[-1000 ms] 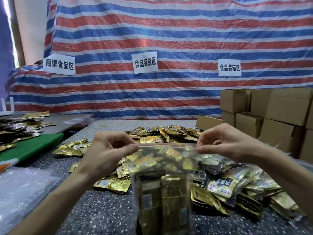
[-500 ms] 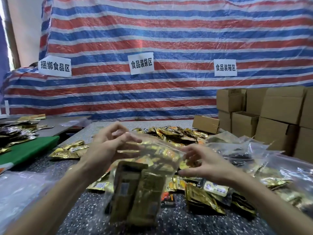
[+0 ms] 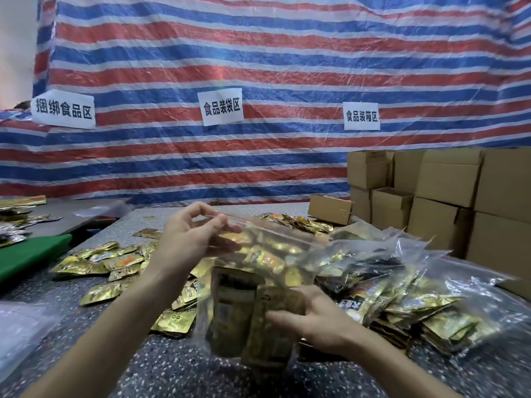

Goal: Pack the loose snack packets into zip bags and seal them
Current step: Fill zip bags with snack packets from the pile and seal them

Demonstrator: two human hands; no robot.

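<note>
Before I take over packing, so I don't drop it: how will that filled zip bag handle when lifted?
Probably floppy: the zip bag creases between the left hand at its top and the right hand lower down. Likely bottom-heavy, since the packets sit low. Its glossy film may slip.

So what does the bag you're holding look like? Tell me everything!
The zip bag is clear, crinkly plastic, held above the speckled table, tilted. Gold snack packets stand inside its lower part. The left hand pinches its top edge; the right hand grips its lower side. Whether the zip is shut cannot be told.
</note>
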